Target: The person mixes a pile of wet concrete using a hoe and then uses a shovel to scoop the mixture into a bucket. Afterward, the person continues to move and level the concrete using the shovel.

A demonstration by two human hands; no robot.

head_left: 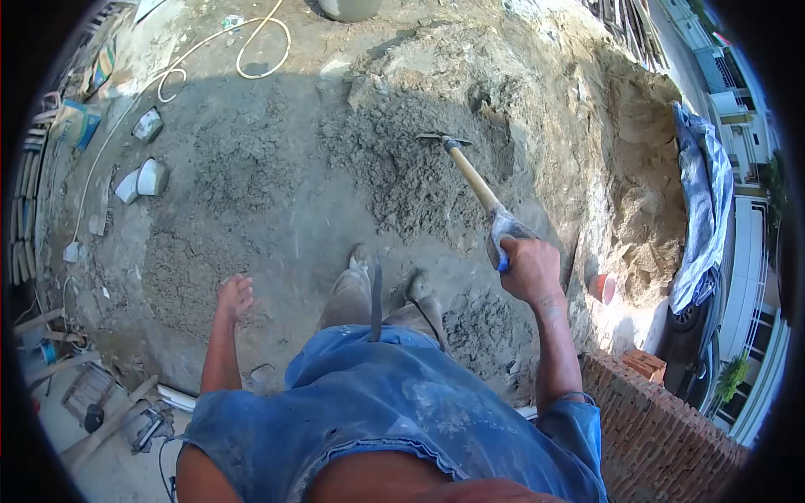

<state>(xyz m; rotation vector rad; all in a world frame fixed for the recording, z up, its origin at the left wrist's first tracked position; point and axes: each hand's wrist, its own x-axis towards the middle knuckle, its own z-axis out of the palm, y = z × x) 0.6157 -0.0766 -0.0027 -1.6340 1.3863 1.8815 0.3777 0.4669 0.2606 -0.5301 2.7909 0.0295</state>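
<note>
My right hand [532,267] is closed around the wrapped end of a hoe [476,179] with a pale wooden handle. White and blue material covers the grip below my fingers. The hoe's metal head [433,136] is at the far end, overlapping a grey mound of wet mortar mix [411,168]. Out to the left, my left hand [236,295] hangs over the ground with nothing in it, its fingers loosely bent. Beneath it spreads another rough patch of mortar [189,281].
A hose [180,63] curls along the upper left, near white buckets [153,177]. On the right are a sand pile [641,201], a blue tarp [700,210], a red bucket [602,288] and stacked bricks [654,423]. Planks and tools [109,411] lie at lower left.
</note>
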